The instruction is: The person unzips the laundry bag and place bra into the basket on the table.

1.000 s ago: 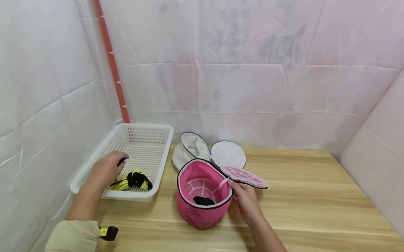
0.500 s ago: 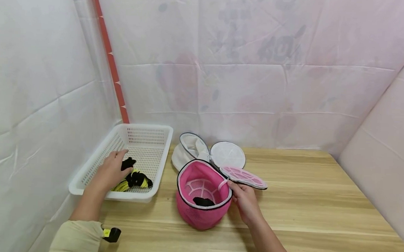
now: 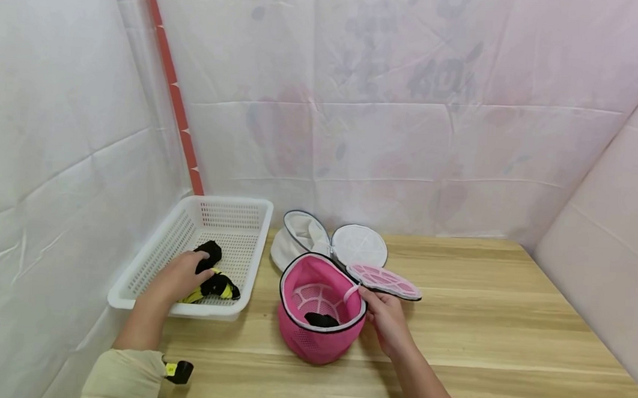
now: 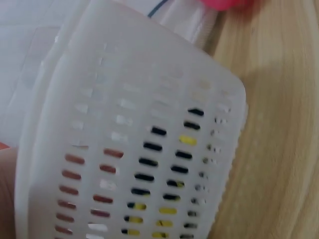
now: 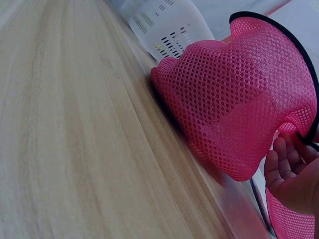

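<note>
In the head view, my left hand [image 3: 176, 282] is inside the white plastic basket [image 3: 121, 294], with thumb and fingers around a bunched black cloth [image 3: 211, 251]. Beside it lies a black-and-yellow cloth bundle [image 3: 217, 285]. The left wrist view shows mostly the basket's slotted wall [image 4: 124, 104], which hides the grasp. My right hand [image 3: 387, 318] pinches the rim of a pink mesh laundry bag [image 3: 316, 346] by its pale loop. The bag stands unzipped, its round lid [image 3: 385, 279] folded back to the right, and a black item [image 3: 321, 320] lies inside. Right wrist view: fingertips hold the bag's black-edged rim.
A white laundry bag [image 3: 286, 248] with its round lid [image 3: 360, 244] laid open stands behind the pink one. Sheeted walls [image 3: 382, 136] close off the back and sides. The wooden table [image 3: 480, 327] stretches to the right.
My left hand has loosened, then closed over the black cloth, which now lies bunched further right in the basket. The right hand and pink bag stay put.
</note>
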